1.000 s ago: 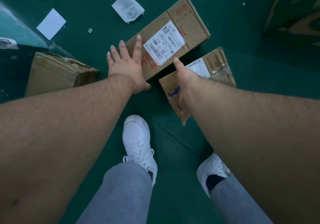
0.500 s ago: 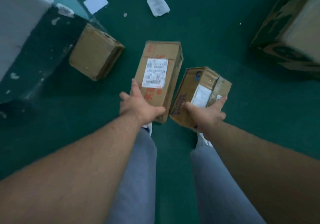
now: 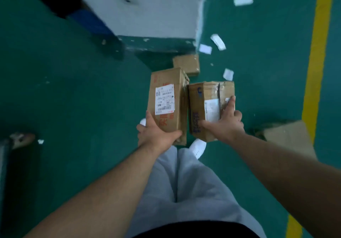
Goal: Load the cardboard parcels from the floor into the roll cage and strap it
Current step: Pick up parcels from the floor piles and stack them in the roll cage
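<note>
I carry two cardboard parcels side by side in front of my legs. My left hand (image 3: 156,133) grips the near end of a long parcel (image 3: 167,97) with a white label. The shorter taped parcel (image 3: 206,97), also labelled, is held at its near end by my right hand (image 3: 224,121), thumb on its left face and fingers spread over the top. A third small parcel (image 3: 187,65) lies on the green floor beyond them, by the pillar's foot. No roll cage can be made out in this view.
A white pillar (image 3: 147,7) with a dark green base rises ahead. Paper scraps (image 3: 227,74) litter the floor to its right. A yellow floor line (image 3: 316,57) runs along the right, with flattened cardboard (image 3: 287,136) beside it. A dark object's edge (image 3: 3,156) shows at far left.
Both parcels came off the floor, one in each hand, and I stood up. The view has swung, so the pillar and third parcel now lie ahead instead of at left.
</note>
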Motion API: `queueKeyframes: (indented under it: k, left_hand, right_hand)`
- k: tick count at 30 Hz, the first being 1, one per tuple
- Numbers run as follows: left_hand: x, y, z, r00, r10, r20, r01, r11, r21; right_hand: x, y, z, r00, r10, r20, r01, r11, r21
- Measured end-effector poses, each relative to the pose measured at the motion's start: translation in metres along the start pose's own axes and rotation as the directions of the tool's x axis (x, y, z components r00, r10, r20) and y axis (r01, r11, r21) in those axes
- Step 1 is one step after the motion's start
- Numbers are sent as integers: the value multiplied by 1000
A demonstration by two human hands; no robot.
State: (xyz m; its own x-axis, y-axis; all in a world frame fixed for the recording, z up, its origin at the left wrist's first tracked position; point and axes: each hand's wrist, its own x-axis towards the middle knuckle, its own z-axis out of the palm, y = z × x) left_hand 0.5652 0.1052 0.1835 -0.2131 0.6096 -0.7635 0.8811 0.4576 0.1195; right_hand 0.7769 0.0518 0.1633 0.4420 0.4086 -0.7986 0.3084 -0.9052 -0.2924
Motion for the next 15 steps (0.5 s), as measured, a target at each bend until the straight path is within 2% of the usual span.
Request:
queueKeyframes:
  k: [2,6,9,12,15]
  left_hand:
    - [-31,-44,-41,998,-53,-18,51,991,-125]
    - [-67,-134,-101,993,-110,-34,99,968,-230]
    - [-95,-224,-142,974,-210,-80,168,916,-364]
    - [-119,-322,-164,941,-325,-96,236,830,-506]
    - [-138,-425,-172,900,-423,-104,274,734,-621]
  right_hand:
    - [-44,-31,1,988,-146,54,152,982,-116]
    - [-112,-74,31,940,-311,138,338,901,-271]
    - [-172,-118,87,877,-434,205,480,793,-374]
    - [-235,-155,159,817,-496,295,576,674,-462]
    - [-299,-184,248,739,-553,384,672,564,-481]
